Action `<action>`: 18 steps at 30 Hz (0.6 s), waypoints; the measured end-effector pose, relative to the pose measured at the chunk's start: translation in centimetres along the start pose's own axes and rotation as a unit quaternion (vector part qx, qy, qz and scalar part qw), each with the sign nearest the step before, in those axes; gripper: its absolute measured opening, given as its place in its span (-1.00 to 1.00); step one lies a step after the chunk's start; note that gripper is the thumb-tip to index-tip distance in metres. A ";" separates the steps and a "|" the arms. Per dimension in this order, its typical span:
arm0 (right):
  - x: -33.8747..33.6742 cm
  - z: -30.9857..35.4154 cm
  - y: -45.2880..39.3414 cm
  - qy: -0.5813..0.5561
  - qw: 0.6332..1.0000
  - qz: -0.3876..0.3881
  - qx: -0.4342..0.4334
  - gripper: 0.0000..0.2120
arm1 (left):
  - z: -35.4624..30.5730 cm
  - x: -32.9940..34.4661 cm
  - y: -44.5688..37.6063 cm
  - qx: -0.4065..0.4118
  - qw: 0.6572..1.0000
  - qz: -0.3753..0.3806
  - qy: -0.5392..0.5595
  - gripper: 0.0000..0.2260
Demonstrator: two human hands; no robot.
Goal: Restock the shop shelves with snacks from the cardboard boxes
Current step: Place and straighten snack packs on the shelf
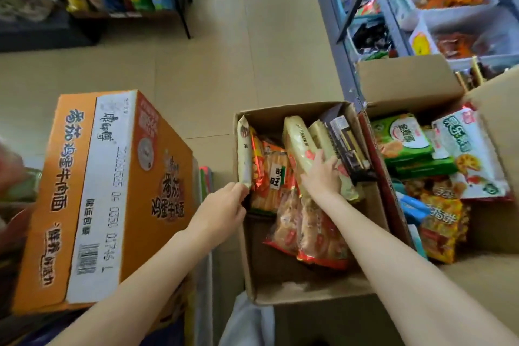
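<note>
Both hands are reaching down into the open cardboard box (309, 284) on the floor, which is holding the snacks for the shelves. The left hand (224, 206) is pinching the near bottom corner of a pale, thin packet (243, 154) standing on edge against the box's left wall, fingers curled round it. The right hand (321, 174) is lying on a cream-coloured snack bag (302, 146) leaning among the others, fingers spread and slightly bent over its face; whether they are truly gripping it I cannot tell. Between the two hands, orange rice-cracker packs (271, 180) are standing packed together, and just below the right wrist red-edged cracker bags (309, 233) are lying loose. To the right of the right hand a second box (488, 239) is holding green and white packets; beyond it the shelf trays (449, 11) are waiting. To the left of the left hand an orange noodle carton (112, 191) is sitting closed. The corner pinch looks weak, so the thin packet is likely to slip or fold when lifted, and pulling the cream bag may be dragging its tightly leaning neighbours over.
</note>
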State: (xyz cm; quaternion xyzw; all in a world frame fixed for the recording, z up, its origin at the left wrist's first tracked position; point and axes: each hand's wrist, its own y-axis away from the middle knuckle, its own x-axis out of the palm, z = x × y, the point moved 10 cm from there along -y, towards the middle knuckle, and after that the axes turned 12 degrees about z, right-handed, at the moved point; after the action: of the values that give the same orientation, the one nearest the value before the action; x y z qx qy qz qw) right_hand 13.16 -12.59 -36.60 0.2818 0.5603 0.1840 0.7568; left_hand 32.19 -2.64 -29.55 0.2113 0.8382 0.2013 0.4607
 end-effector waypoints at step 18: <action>-36.7 -15.9 33.1 -0.132 0.977 -0.026 -0.165 -0.75 | -40.4 -10.4 8.8 0.396 0.845 -0.255 -0.253 -0.06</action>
State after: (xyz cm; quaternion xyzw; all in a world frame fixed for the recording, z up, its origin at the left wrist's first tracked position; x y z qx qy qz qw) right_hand -11.93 -5.29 8.23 0.1600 0.4243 0.2152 0.8649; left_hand 4.05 -6.67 2.26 0.1983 0.7252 -0.3324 0.5695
